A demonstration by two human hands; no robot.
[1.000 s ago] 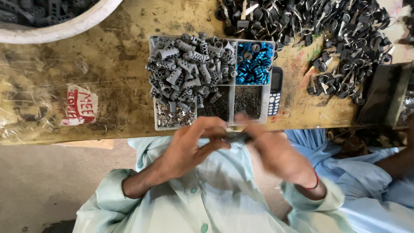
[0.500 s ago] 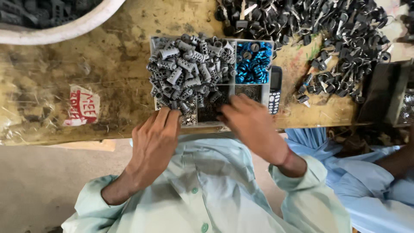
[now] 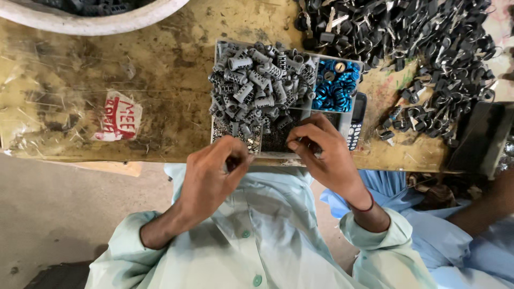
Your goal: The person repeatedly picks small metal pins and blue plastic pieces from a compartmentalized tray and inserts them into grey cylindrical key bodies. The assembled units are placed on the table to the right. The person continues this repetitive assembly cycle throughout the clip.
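Hands parted since a second ago: right hand point(image 3: 321, 155) now dipping fingertips, pinched narrow, into tray point(image 3: 278, 142) on bench point(image 3: 160, 80); left hand point(image 3: 214, 174) grip curled, contents hidden.

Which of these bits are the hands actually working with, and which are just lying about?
In use:
- left hand
- right hand
- divided tray
- grey ribbed parts

Lying about:
- blue rings
- phone
- black clip pile
- white basin
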